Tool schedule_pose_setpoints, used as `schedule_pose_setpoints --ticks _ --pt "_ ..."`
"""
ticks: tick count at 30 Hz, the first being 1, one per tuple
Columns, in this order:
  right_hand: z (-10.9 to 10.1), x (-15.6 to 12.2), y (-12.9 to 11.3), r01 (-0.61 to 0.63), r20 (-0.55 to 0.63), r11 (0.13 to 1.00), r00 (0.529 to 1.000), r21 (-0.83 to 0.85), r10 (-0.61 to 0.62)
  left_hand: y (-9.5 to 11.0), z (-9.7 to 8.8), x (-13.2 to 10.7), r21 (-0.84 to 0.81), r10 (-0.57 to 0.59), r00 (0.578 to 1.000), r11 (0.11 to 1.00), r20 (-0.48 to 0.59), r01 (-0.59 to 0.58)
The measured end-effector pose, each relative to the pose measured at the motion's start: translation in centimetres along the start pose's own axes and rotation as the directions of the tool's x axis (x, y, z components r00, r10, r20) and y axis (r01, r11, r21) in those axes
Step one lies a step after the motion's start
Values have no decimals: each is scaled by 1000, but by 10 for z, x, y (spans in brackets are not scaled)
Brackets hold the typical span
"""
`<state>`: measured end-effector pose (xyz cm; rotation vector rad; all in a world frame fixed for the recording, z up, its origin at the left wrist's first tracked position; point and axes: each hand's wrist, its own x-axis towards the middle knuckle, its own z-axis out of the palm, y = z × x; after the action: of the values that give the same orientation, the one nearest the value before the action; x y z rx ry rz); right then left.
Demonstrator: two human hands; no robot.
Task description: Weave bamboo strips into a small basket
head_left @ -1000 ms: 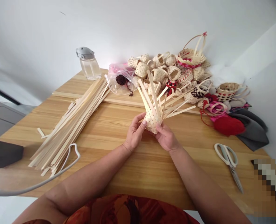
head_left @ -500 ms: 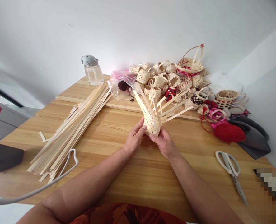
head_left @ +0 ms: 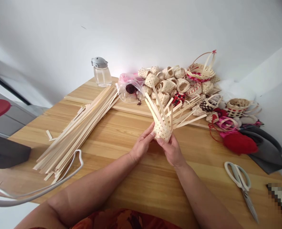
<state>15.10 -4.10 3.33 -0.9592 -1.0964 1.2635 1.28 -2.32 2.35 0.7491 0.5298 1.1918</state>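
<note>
A small woven basket [head_left: 162, 130] of pale strips is held up between both hands over the middle of the table. Its long loose strip ends fan out upward and to the right. My left hand [head_left: 142, 143] grips its left side, thumb on the front of the weave and fingers partly hidden behind. On the lower right side, my right hand [head_left: 172, 149] is closed on the same basket with its thumb pressed to the bottom edge. The fingertips behind the basket are out of sight.
A bundle of long pale strips [head_left: 79, 133] lies to the left, near a white curved cable or frame [head_left: 77, 162]. Scissors [head_left: 242, 184] lie at right. Finished small baskets [head_left: 163, 86], red yarn [head_left: 240, 142] and a lidded bottle [head_left: 102, 74] stand along the back.
The whole view has shifted slightly, so everything appears a little farther right. Both hands keep their hold on the woven basket, which looks nearly unchanged in pose.
</note>
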Motion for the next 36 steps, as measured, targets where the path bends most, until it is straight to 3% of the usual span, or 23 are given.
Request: schedule_pose_setpoints --ticks 7,20,26,31,36 --pt "0 -1 2 -5 -34 1000 999 -2 5 -1 4 -1 -79 -21 998 997 -52 17" --pt "0 -1 -1 -35 -83 999 996 42 39 -1 7 -4 -57 20 1000 998 -2 -20" --pt "0 0 -1 -50 -121 997 991 64 57 -4 8 -6 -58 23 999 998 -29 -25" --pt "-3 3 -2 -101 -51 992 993 75 105 -5 5 -2 -160 -58 998 986 -11 55" --pt "-6 5 -11 -194 68 966 980 172 185 1 -1 3 -130 -100 994 987 -51 92"
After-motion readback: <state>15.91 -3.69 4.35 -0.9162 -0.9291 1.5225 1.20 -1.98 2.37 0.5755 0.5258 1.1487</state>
